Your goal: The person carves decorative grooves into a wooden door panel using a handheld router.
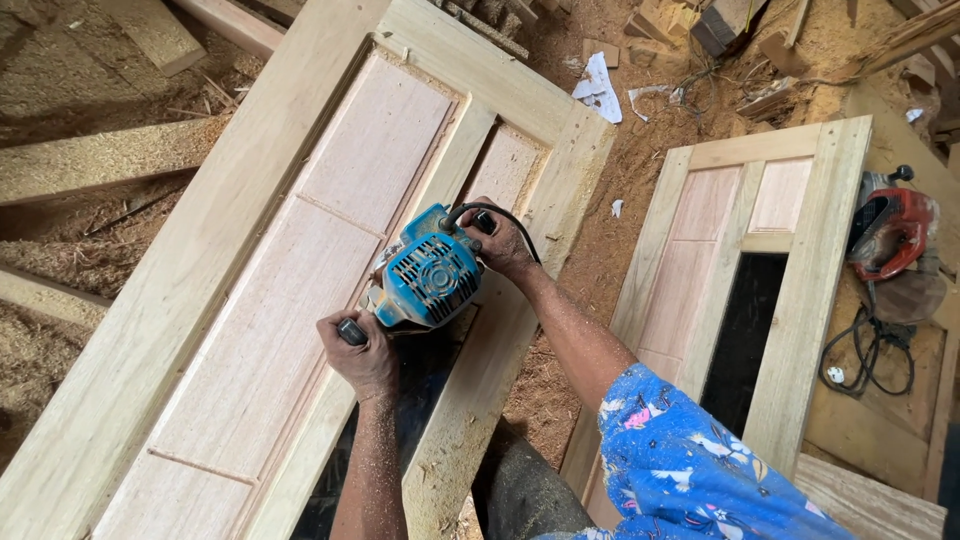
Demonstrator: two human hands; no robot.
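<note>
sawdust covered the floor (590,250); wood offcuts (700,25) and what looked like paper scraps (598,90) lay scattered, daylight falling evenly.

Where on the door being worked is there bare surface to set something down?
Free: the long plywood panels left of the blue router, and the wide left stile. Crowded: the middle stile, where left hand and right hand grip the router.

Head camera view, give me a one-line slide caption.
Both hands, left hand and right hand, grip a blue router on an unfinished wooden door.
</note>
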